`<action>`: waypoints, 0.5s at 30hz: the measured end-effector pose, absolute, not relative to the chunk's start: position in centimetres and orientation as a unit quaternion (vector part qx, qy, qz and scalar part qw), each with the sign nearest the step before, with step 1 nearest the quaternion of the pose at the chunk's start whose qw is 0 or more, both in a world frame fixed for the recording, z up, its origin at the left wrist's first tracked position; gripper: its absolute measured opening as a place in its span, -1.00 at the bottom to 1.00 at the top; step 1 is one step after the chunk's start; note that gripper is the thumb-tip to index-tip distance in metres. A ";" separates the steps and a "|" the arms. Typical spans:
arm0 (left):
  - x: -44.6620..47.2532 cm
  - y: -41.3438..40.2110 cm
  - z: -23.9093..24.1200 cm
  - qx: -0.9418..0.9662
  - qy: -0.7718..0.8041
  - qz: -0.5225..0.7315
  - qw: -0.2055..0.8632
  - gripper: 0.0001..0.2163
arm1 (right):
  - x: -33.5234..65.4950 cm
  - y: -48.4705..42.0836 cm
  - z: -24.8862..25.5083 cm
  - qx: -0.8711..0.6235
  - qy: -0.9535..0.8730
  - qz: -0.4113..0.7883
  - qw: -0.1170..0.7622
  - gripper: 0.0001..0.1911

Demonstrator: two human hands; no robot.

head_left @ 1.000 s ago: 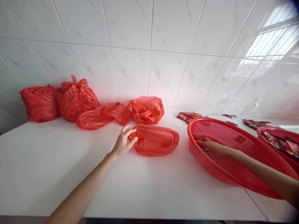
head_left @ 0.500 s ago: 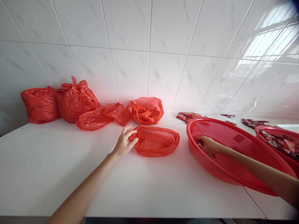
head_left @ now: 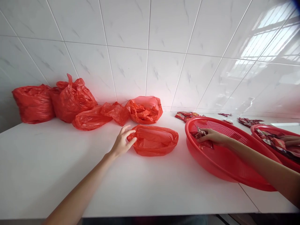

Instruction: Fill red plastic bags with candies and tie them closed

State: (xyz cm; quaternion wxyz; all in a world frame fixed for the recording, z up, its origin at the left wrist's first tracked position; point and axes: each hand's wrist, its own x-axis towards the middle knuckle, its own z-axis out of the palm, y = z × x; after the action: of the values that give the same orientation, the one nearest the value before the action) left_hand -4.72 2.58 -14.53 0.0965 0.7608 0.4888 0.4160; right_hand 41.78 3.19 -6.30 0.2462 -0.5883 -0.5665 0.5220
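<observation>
Head view: nearest red bag [head_left: 156, 147] lies lengthwise left-to-right, mouth up; left hand [head_left: 122, 141] at its left rim, grip I cannot tell; right hand [head_left: 214, 137] grasps packets [head_left: 208, 144] inside the basket [head_left: 202, 164].

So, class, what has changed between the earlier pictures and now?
The right hand has risen inside the basket and now visibly grips packets. Another person's hand has appeared in the other basket. The left hand stays at the open bag; the bags by the wall stayed put.
</observation>
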 end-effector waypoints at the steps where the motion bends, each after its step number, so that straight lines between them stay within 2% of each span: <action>1: -4.7 2.6 -14.5 0.761 0.489 0.416 0.096 -0.68 | 41.9 3.2 -6.1 -0.580 -0.565 0.532 0.248 -0.60; 4: -4.6 2.5 -14.4 0.760 0.491 0.415 0.095 -0.69 | 42.3 3.3 -5.8 -0.582 -0.585 0.517 0.229 -0.60; 9: -4.7 2.6 -14.5 0.763 0.484 0.420 0.089 -0.69 | 43.2 4.0 -6.8 -0.632 -0.680 0.349 0.127 -0.61; 15: -4.8 2.7 -14.8 0.770 0.484 0.406 0.090 -0.69 | 42.4 3.7 -8.6 -0.648 -0.708 0.275 0.057 -0.37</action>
State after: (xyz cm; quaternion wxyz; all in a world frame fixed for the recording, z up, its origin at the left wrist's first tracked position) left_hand -4.76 2.74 -14.77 0.0901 0.7702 0.4838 0.4057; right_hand 42.45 3.71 -8.60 0.0566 -0.6482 -0.7078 0.2751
